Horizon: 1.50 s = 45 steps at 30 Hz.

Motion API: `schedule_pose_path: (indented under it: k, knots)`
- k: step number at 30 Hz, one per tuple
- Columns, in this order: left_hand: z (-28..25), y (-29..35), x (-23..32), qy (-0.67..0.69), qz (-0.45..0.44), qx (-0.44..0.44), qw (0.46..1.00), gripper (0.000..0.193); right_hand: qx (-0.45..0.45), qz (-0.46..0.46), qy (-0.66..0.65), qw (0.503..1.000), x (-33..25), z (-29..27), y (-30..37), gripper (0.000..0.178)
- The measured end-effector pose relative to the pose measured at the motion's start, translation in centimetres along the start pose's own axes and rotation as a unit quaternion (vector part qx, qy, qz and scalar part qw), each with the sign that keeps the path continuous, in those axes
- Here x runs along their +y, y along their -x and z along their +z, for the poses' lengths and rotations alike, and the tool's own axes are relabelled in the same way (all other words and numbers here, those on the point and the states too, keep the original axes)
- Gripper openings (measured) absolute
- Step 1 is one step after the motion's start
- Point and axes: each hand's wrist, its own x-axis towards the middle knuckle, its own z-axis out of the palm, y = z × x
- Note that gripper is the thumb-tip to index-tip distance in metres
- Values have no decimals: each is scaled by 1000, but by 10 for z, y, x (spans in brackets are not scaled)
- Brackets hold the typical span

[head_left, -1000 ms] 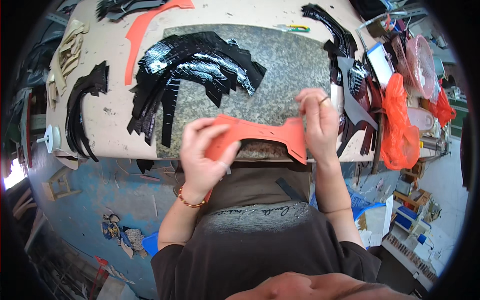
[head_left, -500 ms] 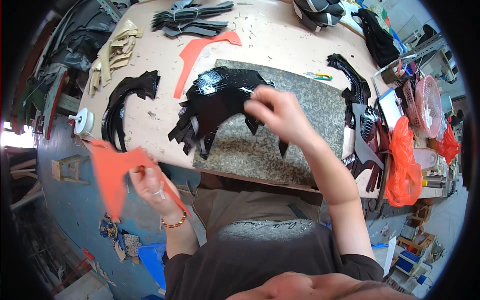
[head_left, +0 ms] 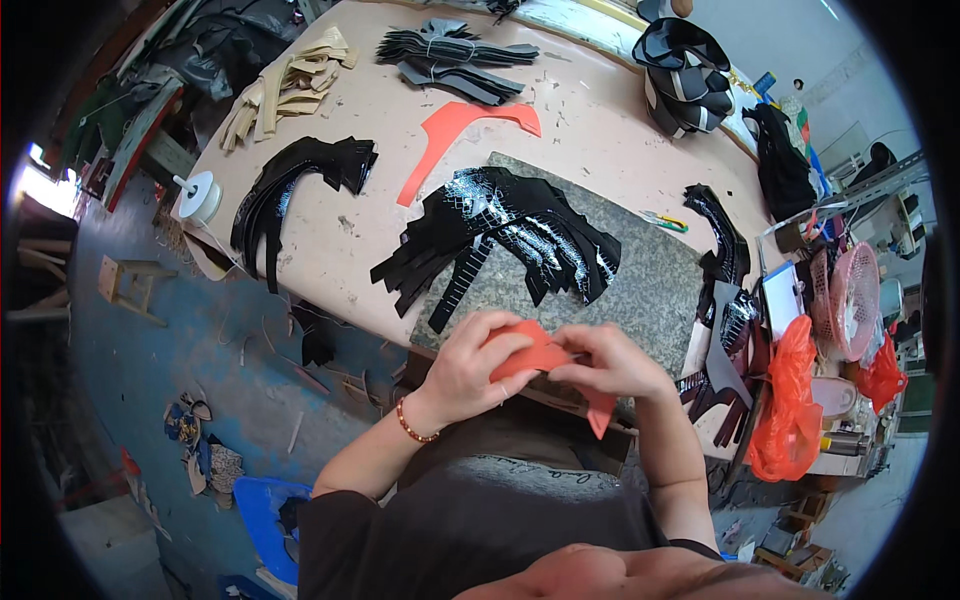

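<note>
Between my hands, just in front of the table's near edge, is an orange-red cut sheet piece. My left hand grips its left part, thumb below and fingers over it, and the sheet is bent there. At its right part my right hand pinches it between thumb and fingers, and a pointed end hangs beneath. Whether a second sheet is in my hands I cannot tell. Beyond them, a fanned stack of shiny black cut pieces lies partly on a speckled stone slab.
Another orange-red curved piece lies behind the stack. Black strips lie to the left, with beige strips and tied dark bundles farther back. A yellow-green cutter lies on the slab's far right; a red plastic bag hangs at right.
My left hand has brought the orange-red piece from the far left to the middle. My right hand has left the black stack and taken hold of the piece. The view has shifted.
</note>
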Motion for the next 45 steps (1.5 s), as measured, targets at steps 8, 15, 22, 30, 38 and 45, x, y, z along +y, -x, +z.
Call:
schedule_pose_path:
  k: [8, 15, 22, 30, 38, 45]
  knots:
    - [-31, -102, -65, -67, -58, 65, 994, 30, 369, 24, -61, 927, 71, -132, 2, 29]
    - [1, -168, -137, -214, -78, -161, 960, 80, 427, 74, 256, 864, 73, -64, -47, 49]
    - [-31, -167, -86, -295, -243, -354, 854, 83, 412, 74, 266, 868, 72, -32, -54, 33]
    - [-33, -118, -98, -194, -182, -219, 939, 71, 424, 39, 212, 880, 76, -38, -55, 25]
    - [-43, -133, -106, -63, -295, -282, 911, 76, 421, 37, 189, 886, 80, -44, -53, 20]
    - [-50, -124, -99, 39, -281, -234, 930, 52, 416, 29, 185, 890, 80, -45, -54, 18]
